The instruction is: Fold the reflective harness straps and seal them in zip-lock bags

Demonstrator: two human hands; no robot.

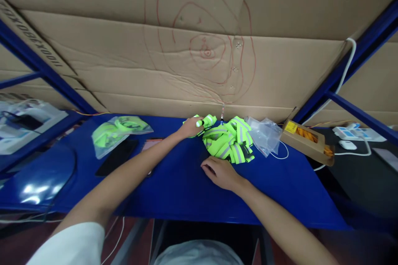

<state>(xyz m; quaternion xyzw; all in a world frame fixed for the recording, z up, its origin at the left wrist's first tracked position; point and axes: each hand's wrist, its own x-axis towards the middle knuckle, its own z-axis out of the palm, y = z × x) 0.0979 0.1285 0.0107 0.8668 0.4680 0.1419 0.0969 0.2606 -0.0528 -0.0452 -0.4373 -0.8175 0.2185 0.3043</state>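
My left hand (189,127) reaches to the back of the blue table, its fingers closed on a neon-yellow reflective strap (209,121) that looks rolled or folded. Against it lies a loose heap of similar reflective straps (231,140) with grey stripes and some black ends. Just in front of the heap, my right hand (221,172) rests on the tabletop with fingers curled in. Nothing shows in its grip.
Left of the heap lies a clear bag of neon straps (120,130), near a dark flat object (117,157) and a phone (151,144). A crumpled plastic bag (265,134), a pen (222,112) and an open carton (306,140) stand near the cardboard wall (124,54).
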